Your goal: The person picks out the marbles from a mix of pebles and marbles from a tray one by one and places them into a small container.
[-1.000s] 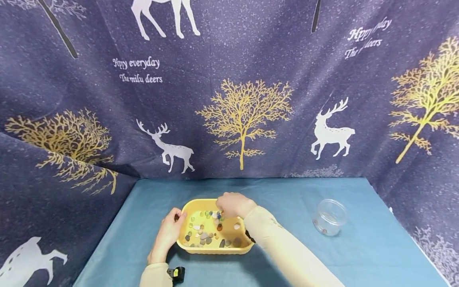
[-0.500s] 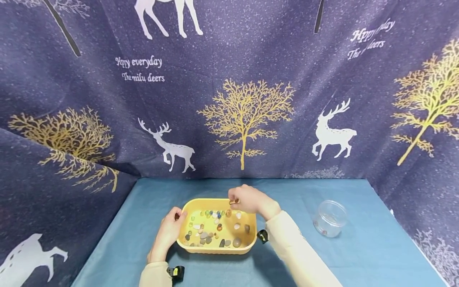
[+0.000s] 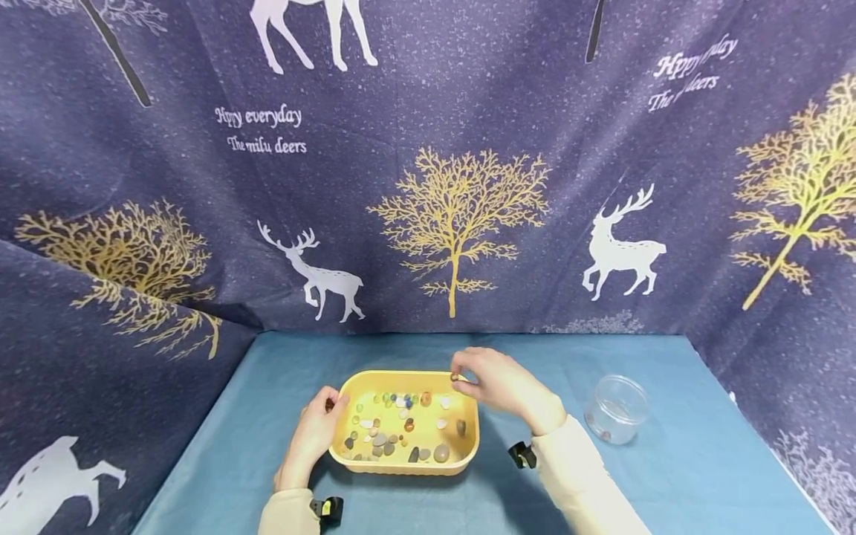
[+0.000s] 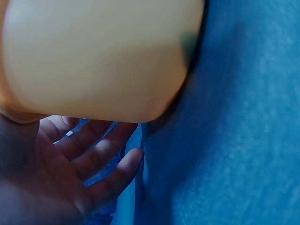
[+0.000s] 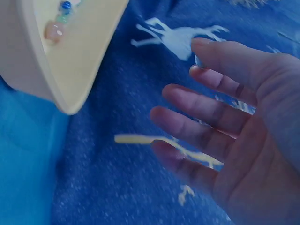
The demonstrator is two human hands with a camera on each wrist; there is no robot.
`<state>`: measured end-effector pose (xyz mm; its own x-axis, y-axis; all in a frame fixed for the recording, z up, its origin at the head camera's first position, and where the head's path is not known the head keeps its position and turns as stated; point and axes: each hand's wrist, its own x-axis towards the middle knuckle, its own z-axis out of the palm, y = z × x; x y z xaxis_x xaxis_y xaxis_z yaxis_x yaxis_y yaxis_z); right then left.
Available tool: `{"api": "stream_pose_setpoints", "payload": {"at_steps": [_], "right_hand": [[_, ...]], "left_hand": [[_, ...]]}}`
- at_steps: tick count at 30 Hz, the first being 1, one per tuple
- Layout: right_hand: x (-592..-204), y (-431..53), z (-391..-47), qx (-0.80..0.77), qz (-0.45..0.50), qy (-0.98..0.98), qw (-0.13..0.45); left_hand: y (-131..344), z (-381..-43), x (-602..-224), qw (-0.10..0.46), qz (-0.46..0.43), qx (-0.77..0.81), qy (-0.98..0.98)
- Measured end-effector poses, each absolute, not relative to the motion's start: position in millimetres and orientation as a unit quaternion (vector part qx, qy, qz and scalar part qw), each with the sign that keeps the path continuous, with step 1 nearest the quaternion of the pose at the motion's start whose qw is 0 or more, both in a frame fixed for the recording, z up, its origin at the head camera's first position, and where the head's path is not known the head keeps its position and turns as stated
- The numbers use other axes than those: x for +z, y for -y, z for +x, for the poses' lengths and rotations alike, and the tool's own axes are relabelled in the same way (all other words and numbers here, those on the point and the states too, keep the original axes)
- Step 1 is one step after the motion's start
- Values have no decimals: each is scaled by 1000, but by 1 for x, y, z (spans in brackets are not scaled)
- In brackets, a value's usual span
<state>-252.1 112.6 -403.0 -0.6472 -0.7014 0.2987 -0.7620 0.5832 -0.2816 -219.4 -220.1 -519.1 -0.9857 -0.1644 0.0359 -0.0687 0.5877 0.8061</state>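
Observation:
A yellow plastic basin [image 3: 468,455] sits on the blue cloth, with stones [image 3: 380,439] and glass marbles [image 3: 409,400] scattered over its bottom. My left hand [image 3: 317,427] grips the basin's left rim; in the left wrist view its thumb goes up by the rim while the other fingers lie loosely along the outer wall [image 4: 93,61]. Over the far right corner of the basin is my right hand [image 3: 504,385], pinching a small glassy marble [image 5: 199,61] between thumb and index finger. The other fingers of that hand are spread and bent slightly.
To the right stands a clear round plastic jar [image 3: 617,410] with a few small dark pieces low inside. Blue cloth [image 3: 535,461] covers the table, and a purple curtain [image 3: 414,89] with deer and trees hangs behind it.
My right hand has lifted out of the basin with the marble and moved right, to above the far right corner. The left hand stays at the left rim.

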Motion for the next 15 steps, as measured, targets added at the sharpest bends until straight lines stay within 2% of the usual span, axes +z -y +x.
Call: {"api": "stream_pose_setpoints", "payload": {"at_steps": [6, 15], "right_hand": [[-400, -139, -246, 224, 380, 888, 130], [-409, -174, -249, 255, 337, 890, 173]], "left_hand": [[220, -220, -518, 50, 66, -450, 889], [220, -219, -517, 47, 70, -449, 890]]}}
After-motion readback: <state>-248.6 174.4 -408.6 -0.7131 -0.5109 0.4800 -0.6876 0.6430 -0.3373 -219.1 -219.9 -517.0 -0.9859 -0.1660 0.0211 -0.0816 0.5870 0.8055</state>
